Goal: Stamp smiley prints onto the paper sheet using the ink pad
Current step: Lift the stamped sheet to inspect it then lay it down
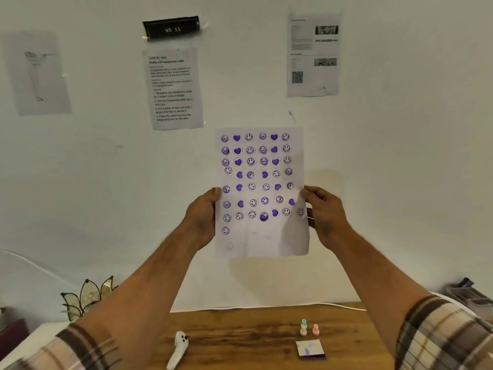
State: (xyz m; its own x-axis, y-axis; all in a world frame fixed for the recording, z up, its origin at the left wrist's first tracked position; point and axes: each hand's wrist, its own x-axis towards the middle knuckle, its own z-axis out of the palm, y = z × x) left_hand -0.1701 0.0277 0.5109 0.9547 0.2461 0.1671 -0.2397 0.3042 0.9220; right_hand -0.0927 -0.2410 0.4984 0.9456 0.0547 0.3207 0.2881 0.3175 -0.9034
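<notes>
The paper sheet (261, 192), covered in purple smiley and heart prints, was held upright above the tabletop (240, 335). The left hand (201, 214) gripped its left edge, the right hand (324, 213) its right. Below the sheet lay the ink pad (310, 349), three small stamps (309, 328) just behind it.

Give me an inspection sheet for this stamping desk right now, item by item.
Surface: wooden table, bare in the middle.
Job's things: paper sheet held up, rows of purple smiley and heart prints; three small stamps standing beside the ink pad, which is closed.
Clutter: white ghost-shaped item; glass leaf ornament.
Hands: left hand and right hand grip the sheet's side edges.
Cables: white cable along the wall, left.
Surroundings: printed notices and a "WS 11" label on the wall.
</notes>
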